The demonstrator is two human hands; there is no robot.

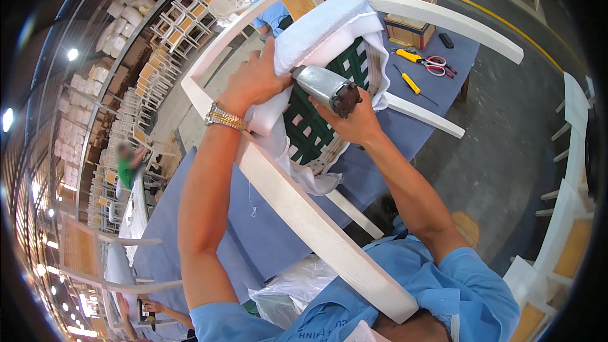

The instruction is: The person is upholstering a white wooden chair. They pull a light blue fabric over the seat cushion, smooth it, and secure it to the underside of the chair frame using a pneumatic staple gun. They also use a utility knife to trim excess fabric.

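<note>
An unfinished pale wooden chair frame (288,187) lies tilted over the blue-covered table, one long rail reaching toward my chest. Its seat shows dark green woven webbing (308,123), with white padding and pale fabric (326,28) folded around the edge. My left hand (253,82), with a metal watch at the wrist, grips the fabric and padding at the seat's left edge. In my right hand (354,121) is a silver staple gun (322,86), its nose against or very near the folded fabric beside my left fingers. The trigger finger is hidden.
On the blue table cover (462,57) lie a yellow screwdriver (411,82), scissors (436,66), a yellow-handled tool (410,56) and a box (408,30). Clear plastic (294,288) is near my body. Co-workers (272,9) and several chairs (183,31) are around.
</note>
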